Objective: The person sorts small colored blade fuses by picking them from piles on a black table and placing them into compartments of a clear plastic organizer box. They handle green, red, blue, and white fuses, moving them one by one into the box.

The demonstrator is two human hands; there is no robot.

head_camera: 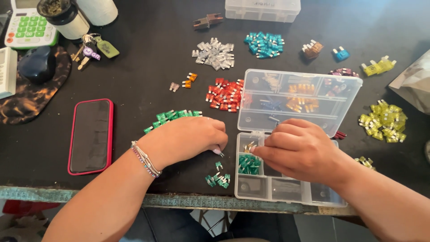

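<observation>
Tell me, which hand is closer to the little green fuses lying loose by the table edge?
The left hand: its fingertips sit just above the loose green fuses. The right hand is over the clear organizer box.

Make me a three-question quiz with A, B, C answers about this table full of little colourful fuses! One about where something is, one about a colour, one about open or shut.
1. Where does the phone lie?
A. left of the left hand
B. inside the organiser box
C. on the calculator

2. What colour are the fuses already inside the box?
A. red
B. green
C. yellow

3. How is the box's lid?
A. shut
B. taken off
C. flipped open

Answers: 1 A, it lies by the left wrist at the table's edge. 2 B, a green heap fills one compartment near the right hand. 3 C, the clear lid lies back, hinged to the tray.
</observation>
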